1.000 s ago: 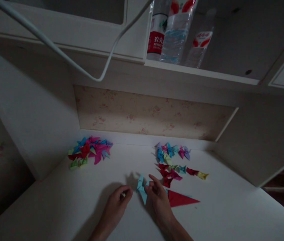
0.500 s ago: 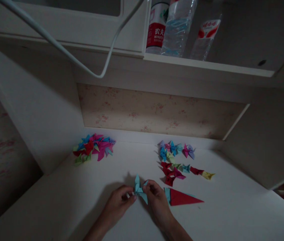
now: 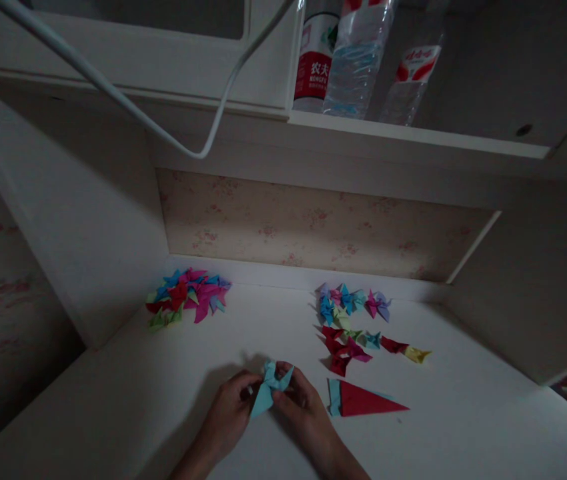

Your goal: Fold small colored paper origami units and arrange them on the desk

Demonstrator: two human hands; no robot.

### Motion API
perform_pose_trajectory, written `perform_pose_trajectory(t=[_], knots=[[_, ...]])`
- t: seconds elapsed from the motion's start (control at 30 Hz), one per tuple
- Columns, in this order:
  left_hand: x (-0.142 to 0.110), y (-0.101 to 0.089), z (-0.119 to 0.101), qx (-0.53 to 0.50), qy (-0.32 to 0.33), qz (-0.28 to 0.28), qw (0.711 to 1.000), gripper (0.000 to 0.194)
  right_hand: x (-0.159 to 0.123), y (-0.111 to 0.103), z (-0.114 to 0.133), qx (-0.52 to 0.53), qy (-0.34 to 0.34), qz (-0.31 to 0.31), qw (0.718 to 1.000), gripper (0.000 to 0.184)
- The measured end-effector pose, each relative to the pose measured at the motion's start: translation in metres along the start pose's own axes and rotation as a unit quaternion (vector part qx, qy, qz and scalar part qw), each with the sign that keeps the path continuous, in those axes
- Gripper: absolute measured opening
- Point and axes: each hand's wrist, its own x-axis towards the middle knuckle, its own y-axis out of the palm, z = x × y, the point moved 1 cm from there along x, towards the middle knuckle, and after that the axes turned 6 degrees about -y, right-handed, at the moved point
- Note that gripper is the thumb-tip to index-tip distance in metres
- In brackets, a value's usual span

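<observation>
A light-blue folded paper crane (image 3: 265, 395) is held just above the white desk, its pointed wings spread. My left hand (image 3: 228, 408) is closed, its fingertips pinching the crane's left side. On the other side my right hand (image 3: 307, 415) grips it, the thumb in front and the fingers behind, partly hidden by the paper. To the right of my right hand, a red folded paper triangle (image 3: 368, 400) lies flat over light-blue paper (image 3: 334, 397) that shows at its edges.
Several colourful folded paper pieces (image 3: 188, 293) are heaped at the back left. More of them (image 3: 346, 327) lie in loose rows at the back right. Bottles (image 3: 356, 67) stand on the shelf above the desk (image 3: 443, 440). A pale cable (image 3: 163, 137) hangs in front of the cabinet.
The paper crane has turned between my hands, and one point now faces down-left. My left hand went from apart, to touching it, to gripping it. The view has shifted slightly.
</observation>
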Motion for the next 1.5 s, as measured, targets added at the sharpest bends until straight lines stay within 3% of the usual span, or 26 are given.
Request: perform_pose_trajectory(t=[0.23,0.53,0.87,1.5], knots=[[-0.0006,-0.0007,-0.0054,-0.012,-0.004,-0.003,1.0,0.023,-0.0002,0.0027,0.0045,-0.06,-0.027,0.005,0.998,0.024],[-0.0008,0.0002,-0.0039,-0.014,-0.021,0.002,1.0,0.027,-0.0024,0.0015,0.0053,-0.052,-0.005,-0.016,0.999,0.03],[0.0,-0.0013,-0.002,-0.01,-0.048,-0.006,0.999,0.034,0.0003,-0.0052,-0.0023,-0.071,0.019,-0.088,0.993,0.033],[-0.0013,-0.0023,-0.008,-0.011,-0.048,-0.011,0.999,0.037,0.0013,-0.0038,-0.0006,-0.057,0.026,-0.073,0.995,0.038]])
